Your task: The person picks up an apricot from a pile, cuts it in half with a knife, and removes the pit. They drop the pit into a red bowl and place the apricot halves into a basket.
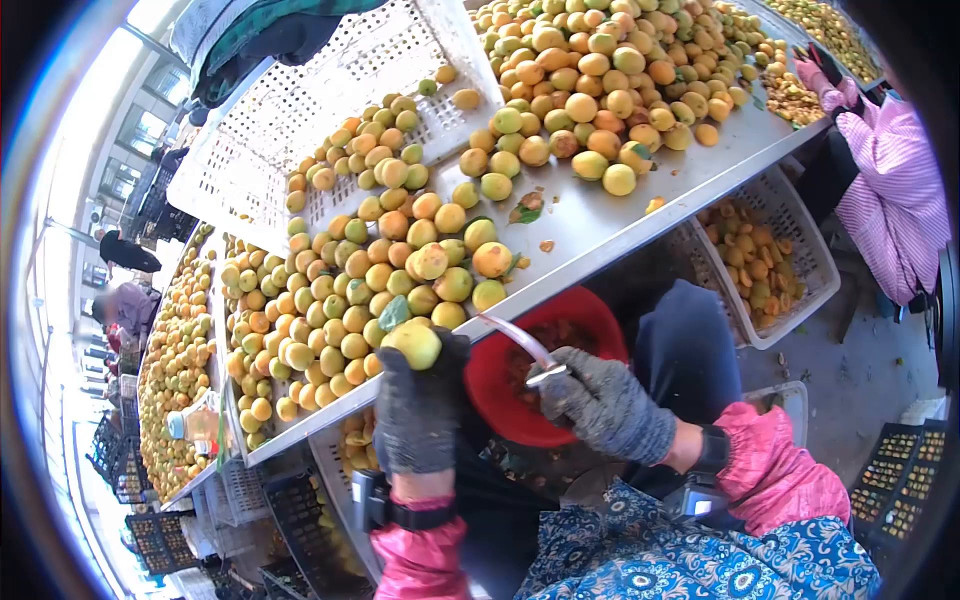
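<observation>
My left hand [418, 425], in a dark grey knitted glove, is closed round a yellow-green apricot [413, 344] at the table's front edge. My right hand [612, 408], gloved alike, grips a small curved knife [522, 340], its blade pointing up and left toward the fruit. The blade and the held apricot are apart. Below the knife stands a red basin [490, 395] with dark brownish bits inside, partly hidden by my right hand. Just beyond my left hand, loose apricots [345, 290] are heaped on the metal table [575, 235].
A white perforated crate [250, 150] lies tipped on the table beside a larger apricot pile [600, 80]. Under the edge, another white crate [815, 270] holds cut fruit. A person in pink stripes [890, 190] works at right. Black trays [900, 480] lie on the floor.
</observation>
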Action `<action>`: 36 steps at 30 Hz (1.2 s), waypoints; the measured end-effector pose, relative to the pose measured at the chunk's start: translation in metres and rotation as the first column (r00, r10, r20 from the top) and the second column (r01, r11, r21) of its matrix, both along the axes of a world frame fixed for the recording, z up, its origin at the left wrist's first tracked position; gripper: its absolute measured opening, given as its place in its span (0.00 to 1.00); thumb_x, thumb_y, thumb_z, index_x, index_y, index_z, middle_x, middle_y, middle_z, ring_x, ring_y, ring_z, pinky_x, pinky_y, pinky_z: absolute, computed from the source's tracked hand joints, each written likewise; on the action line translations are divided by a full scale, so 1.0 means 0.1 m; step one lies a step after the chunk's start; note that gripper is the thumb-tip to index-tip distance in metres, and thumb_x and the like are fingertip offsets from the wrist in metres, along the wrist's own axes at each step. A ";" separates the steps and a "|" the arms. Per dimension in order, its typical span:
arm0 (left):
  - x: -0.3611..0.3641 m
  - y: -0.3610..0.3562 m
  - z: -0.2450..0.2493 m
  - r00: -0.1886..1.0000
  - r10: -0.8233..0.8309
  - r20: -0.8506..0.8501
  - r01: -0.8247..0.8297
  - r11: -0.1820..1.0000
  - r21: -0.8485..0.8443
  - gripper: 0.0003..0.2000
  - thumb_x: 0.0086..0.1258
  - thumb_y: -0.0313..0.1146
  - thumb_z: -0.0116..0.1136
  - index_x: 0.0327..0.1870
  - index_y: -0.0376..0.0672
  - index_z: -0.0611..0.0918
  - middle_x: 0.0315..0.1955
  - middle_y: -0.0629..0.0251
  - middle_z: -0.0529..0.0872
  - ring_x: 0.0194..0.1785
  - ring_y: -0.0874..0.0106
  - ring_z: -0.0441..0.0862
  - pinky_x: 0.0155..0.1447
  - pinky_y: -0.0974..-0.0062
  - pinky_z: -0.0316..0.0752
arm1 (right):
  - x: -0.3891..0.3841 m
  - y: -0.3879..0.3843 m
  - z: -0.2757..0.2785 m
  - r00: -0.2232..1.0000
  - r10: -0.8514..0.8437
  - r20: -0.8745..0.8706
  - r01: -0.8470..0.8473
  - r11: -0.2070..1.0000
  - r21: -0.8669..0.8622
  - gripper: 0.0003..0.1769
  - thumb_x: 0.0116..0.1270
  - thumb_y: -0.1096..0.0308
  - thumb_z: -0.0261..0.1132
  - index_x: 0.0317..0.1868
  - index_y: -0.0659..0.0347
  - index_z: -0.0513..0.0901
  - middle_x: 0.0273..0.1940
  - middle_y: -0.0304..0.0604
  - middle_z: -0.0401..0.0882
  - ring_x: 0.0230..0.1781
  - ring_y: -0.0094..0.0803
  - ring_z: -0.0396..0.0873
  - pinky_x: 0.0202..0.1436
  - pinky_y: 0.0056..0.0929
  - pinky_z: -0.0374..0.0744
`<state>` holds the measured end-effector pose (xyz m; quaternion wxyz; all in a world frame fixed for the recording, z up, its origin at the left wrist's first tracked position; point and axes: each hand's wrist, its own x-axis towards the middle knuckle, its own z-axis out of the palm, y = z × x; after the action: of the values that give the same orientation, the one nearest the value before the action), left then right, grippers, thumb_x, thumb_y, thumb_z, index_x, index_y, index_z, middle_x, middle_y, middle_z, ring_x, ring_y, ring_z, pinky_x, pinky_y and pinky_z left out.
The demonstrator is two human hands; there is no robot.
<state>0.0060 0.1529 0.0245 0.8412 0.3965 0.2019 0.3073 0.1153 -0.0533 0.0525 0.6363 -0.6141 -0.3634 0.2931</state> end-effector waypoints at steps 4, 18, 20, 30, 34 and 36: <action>0.21 -0.90 0.30 0.997 -0.030 0.077 0.042 0.985 -0.169 0.29 0.72 0.55 0.49 0.59 0.35 0.71 0.49 0.53 0.79 0.55 0.60 0.76 0.60 0.60 0.72 | -0.18 -0.06 0.02 0.997 -0.072 0.007 0.072 0.997 -0.029 0.16 0.69 0.66 0.59 0.52 0.69 0.76 0.34 0.63 0.79 0.35 0.56 0.80 0.32 0.46 0.76; 0.18 -1.49 0.38 0.994 -0.062 0.090 0.089 0.938 -0.334 0.31 0.70 0.59 0.49 0.61 0.41 0.70 0.49 0.57 0.80 0.54 0.59 0.77 0.62 0.61 0.71 | -0.26 -0.33 -0.13 0.982 -0.138 0.129 0.144 0.989 -0.039 0.24 0.70 0.62 0.58 0.63 0.63 0.70 0.32 0.62 0.79 0.32 0.56 0.81 0.34 0.44 0.78; 0.19 -1.50 0.35 0.996 -0.054 0.077 0.076 0.945 -0.319 0.31 0.69 0.59 0.49 0.61 0.41 0.70 0.49 0.57 0.80 0.54 0.59 0.77 0.62 0.61 0.72 | -0.24 -0.33 -0.15 0.977 -0.138 0.164 0.143 0.989 -0.020 0.24 0.69 0.62 0.59 0.62 0.64 0.70 0.32 0.62 0.80 0.32 0.56 0.81 0.35 0.44 0.78; 0.21 -1.39 0.32 0.993 -0.118 0.010 0.119 0.986 -0.114 0.32 0.62 0.52 0.64 0.58 0.33 0.71 0.44 0.52 0.82 0.46 0.63 0.81 0.55 0.68 0.76 | -0.07 -0.45 -0.04 0.998 -0.018 0.063 0.020 0.999 -0.037 0.22 0.69 0.62 0.59 0.59 0.67 0.72 0.31 0.59 0.80 0.32 0.56 0.81 0.35 0.44 0.78; 0.18 -1.20 0.32 0.980 -0.177 -0.090 0.185 0.979 0.090 0.32 0.56 0.48 0.70 0.53 0.30 0.75 0.42 0.54 0.83 0.46 0.66 0.81 0.55 0.70 0.75 | 0.14 -0.56 0.02 0.970 0.190 0.154 -0.166 0.973 -0.158 0.20 0.69 0.61 0.58 0.54 0.67 0.73 0.31 0.58 0.81 0.32 0.54 0.81 0.34 0.43 0.77; 0.16 -1.12 0.30 0.973 -0.197 -0.122 0.213 0.968 0.134 0.30 0.54 0.46 0.71 0.51 0.30 0.77 0.41 0.56 0.84 0.45 0.68 0.81 0.54 0.71 0.75 | 0.20 -0.57 0.17 0.959 0.252 0.130 -0.212 0.942 -0.261 0.18 0.69 0.59 0.59 0.49 0.67 0.76 0.27 0.56 0.80 0.29 0.52 0.81 0.31 0.43 0.76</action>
<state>0.0218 0.0411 0.0549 0.8250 0.4919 0.1816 0.2108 0.1356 -0.1102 0.0691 0.4852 -0.6621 -0.4450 0.3580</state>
